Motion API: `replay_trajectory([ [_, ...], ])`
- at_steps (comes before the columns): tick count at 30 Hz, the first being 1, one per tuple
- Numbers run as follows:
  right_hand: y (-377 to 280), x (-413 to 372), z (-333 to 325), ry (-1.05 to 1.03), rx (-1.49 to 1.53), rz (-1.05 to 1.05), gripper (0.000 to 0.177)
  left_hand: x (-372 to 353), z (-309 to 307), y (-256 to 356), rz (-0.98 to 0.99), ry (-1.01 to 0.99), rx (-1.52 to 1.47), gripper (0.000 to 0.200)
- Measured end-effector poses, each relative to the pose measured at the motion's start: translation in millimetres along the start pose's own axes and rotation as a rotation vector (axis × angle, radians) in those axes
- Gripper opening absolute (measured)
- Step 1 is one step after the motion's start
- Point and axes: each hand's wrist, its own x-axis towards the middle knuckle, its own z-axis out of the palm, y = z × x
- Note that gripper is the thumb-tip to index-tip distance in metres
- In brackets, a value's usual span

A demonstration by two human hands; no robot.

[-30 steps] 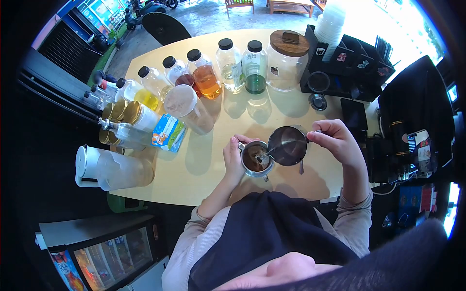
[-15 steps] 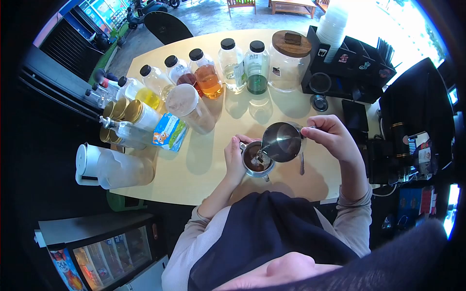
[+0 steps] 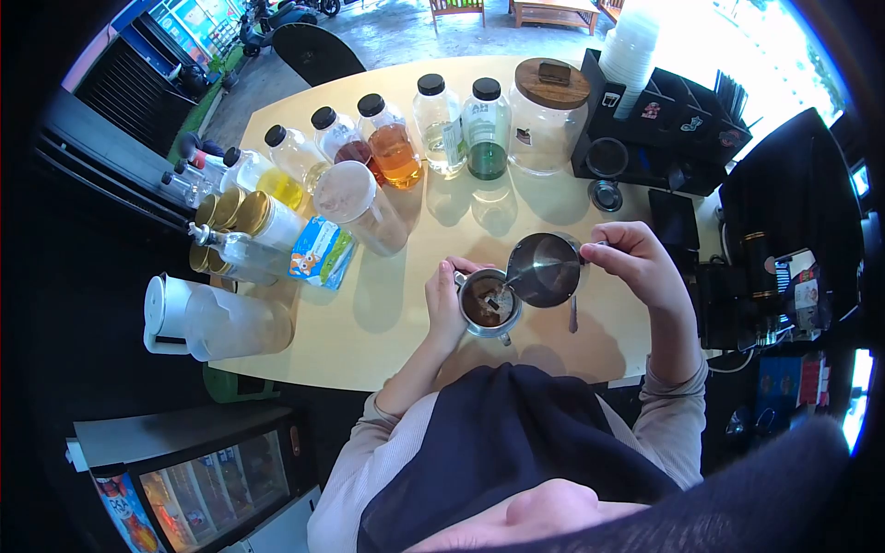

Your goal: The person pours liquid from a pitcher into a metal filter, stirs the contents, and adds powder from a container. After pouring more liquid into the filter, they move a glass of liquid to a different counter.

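My right hand (image 3: 627,258) grips the handle of a shiny metal jug (image 3: 550,270), fingers pinched together. The jug is tilted to the left, and a thin clear stream runs from its lip. Below and left of it, a metal cup (image 3: 473,324) holds brown liquid (image 3: 481,300) with pale foam or bubbles where the stream lands. My left hand (image 3: 447,300) is wrapped around the cup's left side and handle; some of its fingers are hidden behind the cup. A small metal utensil (image 3: 573,315) lies on the table right of the cup, partly hidden by the jug.
Several black-capped bottles (image 3: 395,152) curve along the table's far left edge. Nearer stand a tall clear container (image 3: 378,221), a blue carton (image 3: 322,252) and a white-lidded pitcher (image 3: 230,318). A wooden-lidded jar (image 3: 546,138) and black organizer (image 3: 664,120) with stacked cups occupy the far right.
My right hand and the jug have shifted slightly to the right, away from over the cup, showing more of the brown liquid. My left hand and the cup stay in place.
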Motion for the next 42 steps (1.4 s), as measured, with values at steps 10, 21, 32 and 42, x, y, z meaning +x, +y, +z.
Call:
replay_trajectory([
  [10, -5, -5, -3, -0.057, 0.023, 0.050, 0.022, 0, -1, -1, 0.012, 0.004, 0.014, 0.058],
  [21, -6, 4, 3, -0.081, 0.023, 0.054, 0.025, 0, 2, 8, 0.026, 0.004, 0.068, 0.059],
  [32, -3, 12, 3, -0.075, 0.016, 0.025, 0.027, -1, 0, 5, 0.002, 0.006, 0.059, 0.058],
  [42, -5, 0, -3, -0.050, 0.008, 0.056, 0.025, 0, 1, 1, 0.023, 0.002, 0.016, 0.058],
])
